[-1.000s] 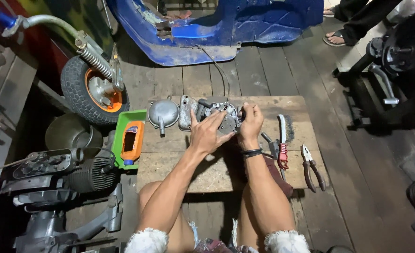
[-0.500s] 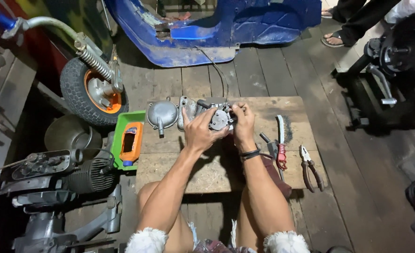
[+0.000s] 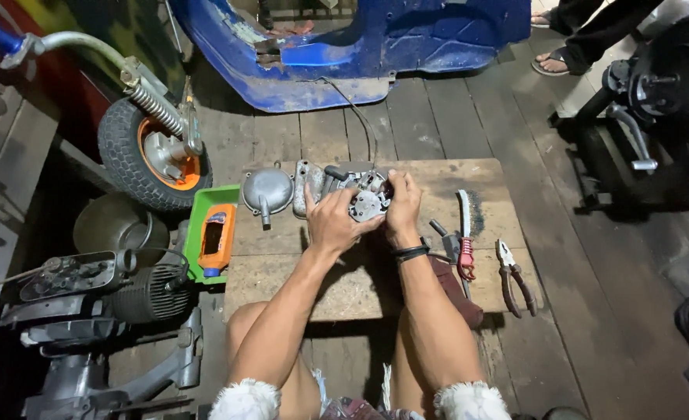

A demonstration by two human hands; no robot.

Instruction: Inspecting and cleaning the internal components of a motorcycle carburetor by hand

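I had both hands on a small grey metal engine part (image 3: 368, 201), lifted just above the far middle of the wooden board (image 3: 438, 175). My left hand (image 3: 330, 222) gripped the part from its left and near side, fingers curled shut around it. My right hand (image 3: 403, 204) clasped it from the right, fingers wrapped over its far edge; a dark band (image 3: 412, 251) sat on that wrist.

Just left of the part a domed grey cover (image 3: 267, 190) lay on the board, with a flat metal plate (image 3: 308, 187) between the two. Off the board's left edge stood a green tray (image 3: 195, 225) holding an orange tool (image 3: 217, 238). To the right of my right hand lay a wire brush (image 3: 464, 233) with a red grip, and further right, near the board's edge, a pair of pliers (image 3: 512, 274). A thin cable (image 3: 364, 128) ran from the part toward the blue scooter body (image 3: 375, 47) at the far side.

A small wheel (image 3: 151, 155) with an orange hub stood at the far left, and an engine (image 3: 103, 292) rested on the floor at the near left. At the far right I saw another person's sandalled foot (image 3: 553, 61).
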